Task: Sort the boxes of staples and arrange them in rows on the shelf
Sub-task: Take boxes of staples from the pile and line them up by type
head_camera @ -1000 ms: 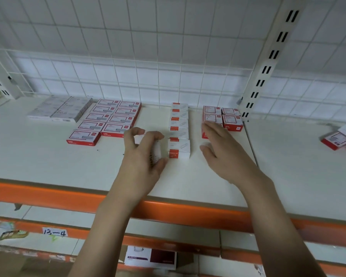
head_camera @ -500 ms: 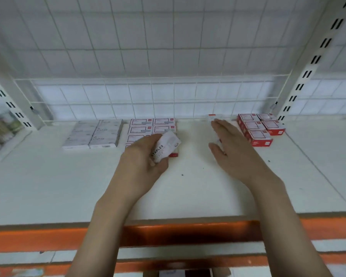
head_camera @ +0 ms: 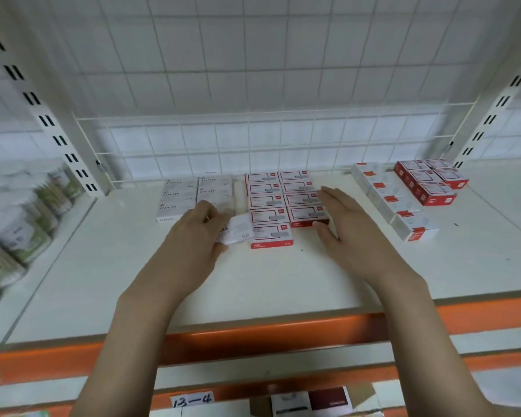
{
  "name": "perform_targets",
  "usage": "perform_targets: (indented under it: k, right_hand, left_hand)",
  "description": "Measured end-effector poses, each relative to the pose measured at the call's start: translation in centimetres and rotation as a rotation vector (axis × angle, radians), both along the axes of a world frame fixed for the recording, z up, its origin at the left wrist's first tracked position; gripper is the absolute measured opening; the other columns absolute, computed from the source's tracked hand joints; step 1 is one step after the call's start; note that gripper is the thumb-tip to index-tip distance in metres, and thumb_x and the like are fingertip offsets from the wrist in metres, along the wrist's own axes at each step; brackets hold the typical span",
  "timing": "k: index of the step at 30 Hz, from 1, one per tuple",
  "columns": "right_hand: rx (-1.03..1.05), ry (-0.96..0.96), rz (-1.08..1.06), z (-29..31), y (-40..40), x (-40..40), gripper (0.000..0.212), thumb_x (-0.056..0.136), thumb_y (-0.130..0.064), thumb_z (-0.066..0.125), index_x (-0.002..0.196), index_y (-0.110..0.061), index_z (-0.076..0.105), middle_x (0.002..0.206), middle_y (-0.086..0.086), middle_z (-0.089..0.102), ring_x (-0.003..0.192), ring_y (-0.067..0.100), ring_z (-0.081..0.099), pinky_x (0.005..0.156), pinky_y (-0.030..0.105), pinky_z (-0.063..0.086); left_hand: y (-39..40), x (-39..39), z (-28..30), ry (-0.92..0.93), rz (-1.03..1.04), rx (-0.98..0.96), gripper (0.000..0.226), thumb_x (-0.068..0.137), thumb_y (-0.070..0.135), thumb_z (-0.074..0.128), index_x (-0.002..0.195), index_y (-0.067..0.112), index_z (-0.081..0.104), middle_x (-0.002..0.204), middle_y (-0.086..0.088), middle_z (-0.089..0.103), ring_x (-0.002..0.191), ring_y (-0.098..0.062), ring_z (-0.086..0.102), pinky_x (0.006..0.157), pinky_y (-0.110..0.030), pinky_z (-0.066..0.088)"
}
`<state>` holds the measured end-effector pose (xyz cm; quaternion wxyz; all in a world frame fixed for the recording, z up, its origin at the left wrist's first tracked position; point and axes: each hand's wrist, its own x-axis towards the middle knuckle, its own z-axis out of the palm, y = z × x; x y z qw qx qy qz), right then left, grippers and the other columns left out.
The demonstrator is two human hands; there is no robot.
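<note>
My left hand [head_camera: 197, 233] grips a white staples box [head_camera: 236, 231] just in front of the white "STAPLES" boxes [head_camera: 190, 195], which lie in two columns at the back left of the shelf [head_camera: 268, 281]. To their right lie two columns of red-edged boxes [head_camera: 282, 203]. My right hand [head_camera: 348, 233] hovers flat with straight fingers beside the right column of these, thumb near the front box, holding nothing. Farther right stand a row of white boxes with red ends [head_camera: 394, 203] and a block of red boxes [head_camera: 427, 183].
A wire grid [head_camera: 253, 145] backs the shelf, with slotted uprights [head_camera: 51, 121] at both sides. Clear jars [head_camera: 15, 224] fill the bay on the left. An orange rail [head_camera: 268, 335] edges the shelf front; a label "13-4" [head_camera: 193, 400] and a box [head_camera: 310, 401] sit below.
The view swung right to left along the shelf. My left hand carried the white box from beside the red-ended row to the white "STAPLES" group; my right hand followed, staying open.
</note>
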<state>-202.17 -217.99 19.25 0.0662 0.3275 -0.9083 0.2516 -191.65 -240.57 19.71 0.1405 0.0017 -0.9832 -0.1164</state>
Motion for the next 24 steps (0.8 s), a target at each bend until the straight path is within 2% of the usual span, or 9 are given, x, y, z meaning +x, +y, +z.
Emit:
perform_targets:
  k: [3, 7, 9, 12, 15, 17, 20, 22, 24]
  right_hand:
    - [0.022, -0.011, 0.019, -0.1, -0.7, 0.6, 0.054, 0.093, -0.015, 0.049, 0.143, -0.008, 0.030, 0.151, 0.006, 0.028, 0.140, 0.020, 0.020, 0.117, 0.033, 0.013]
    - [0.038, -0.002, 0.042, -0.1, -1.6, 1.2, 0.054, 0.092, -0.012, 0.050, 0.142, -0.006, 0.032, 0.149, 0.008, 0.030, 0.140, 0.021, 0.022, 0.114, 0.023, 0.009]
    - [0.044, 0.010, 0.055, -0.3, -2.0, 1.5, 0.052, 0.091, -0.011, 0.050, 0.141, -0.004, 0.034, 0.148, 0.010, 0.032, 0.138, 0.022, 0.024, 0.108, 0.016, 0.007]
    - [0.063, 0.029, 0.076, -0.8, -2.3, 1.9, 0.048, 0.091, -0.009, 0.050, 0.137, -0.001, 0.040, 0.145, 0.013, 0.036, 0.135, 0.027, 0.030, 0.105, 0.014, 0.009]
    - [0.081, 0.041, 0.092, -1.4, -2.3, 2.0, 0.040, 0.089, -0.015, 0.044, 0.125, 0.000, 0.053, 0.138, 0.015, 0.045, 0.131, 0.031, 0.037, 0.104, 0.019, 0.015]
    - [0.096, 0.051, 0.098, -1.7, -2.1, 2.2, 0.038, 0.086, -0.012, 0.048, 0.121, 0.000, 0.057, 0.133, 0.017, 0.049, 0.127, 0.032, 0.040, 0.102, 0.020, 0.018]
    - [0.105, 0.048, 0.071, -2.3, -1.8, 2.5, 0.045, 0.086, -0.008, 0.053, 0.130, -0.001, 0.049, 0.135, 0.017, 0.047, 0.127, 0.031, 0.038, 0.104, 0.018, 0.016]
    - [0.132, 0.046, 0.061, -2.7, -1.7, 2.6, 0.050, 0.087, -0.024, 0.041, 0.132, -0.003, 0.048, 0.138, 0.014, 0.046, 0.130, 0.029, 0.037, 0.110, 0.025, 0.020]
    - [0.154, 0.062, 0.075, -3.1, -1.7, 2.6, 0.061, 0.085, -0.038, 0.026, 0.131, -0.006, 0.050, 0.137, 0.010, 0.047, 0.130, 0.026, 0.038, 0.111, 0.033, 0.027]
  left_hand:
    - [-1.9, 0.6, -0.2, -0.090, 0.034, -0.002, 0.040, 0.083, 0.004, 0.064, 0.122, 0.005, 0.058, 0.108, -0.011, 0.049, 0.097, -0.031, 0.051, 0.081, -0.035, 0.041]
    - [-3.5, 1.2, -1.0, -0.234, 0.095, -0.070, 0.041, 0.089, 0.012, 0.054, 0.130, 0.013, 0.051, 0.123, -0.004, 0.047, 0.110, -0.026, 0.048, 0.090, -0.034, 0.040]
    - [-3.3, 1.7, -1.5, -0.226, 0.135, -0.091, 0.042, 0.086, 0.009, 0.054, 0.128, 0.011, 0.052, 0.127, -0.005, 0.049, 0.113, -0.027, 0.048, 0.089, -0.034, 0.041]
    - [-2.4, 2.8, -2.3, -0.102, 0.169, -0.112, 0.045, 0.067, -0.006, 0.069, 0.111, -0.001, 0.063, 0.115, -0.018, 0.060, 0.096, -0.040, 0.058, 0.079, -0.042, 0.050]
    - [-0.8, 3.7, -3.7, -0.074, 0.173, -0.152, 0.046, 0.053, -0.004, 0.080, 0.097, -0.004, 0.068, 0.095, -0.021, 0.066, 0.077, -0.040, 0.064, 0.064, -0.044, 0.054]
    - [0.4, 3.8, -4.6, -0.079, 0.177, -0.142, 0.043, 0.066, 0.005, 0.077, 0.106, -0.005, 0.065, 0.105, -0.024, 0.064, 0.090, -0.042, 0.063, 0.076, -0.047, 0.053]
    - [1.3, 3.5, -5.0, -0.111, 0.246, -0.118, 0.047, 0.094, 0.025, 0.040, 0.133, -0.002, 0.045, 0.139, -0.023, 0.042, 0.128, -0.039, 0.039, 0.109, -0.044, 0.030]
    - [1.0, 3.4, -5.0, -0.123, 0.262, -0.112, 0.054, 0.092, 0.030, 0.027, 0.136, 0.001, 0.041, 0.143, -0.022, 0.037, 0.132, -0.038, 0.033, 0.112, -0.044, 0.025]
    - [0.7, 3.2, -4.6, -0.083, 0.263, -0.083, 0.056, 0.088, 0.032, 0.029, 0.134, 0.004, 0.045, 0.138, -0.024, 0.042, 0.128, -0.042, 0.037, 0.108, -0.046, 0.028]
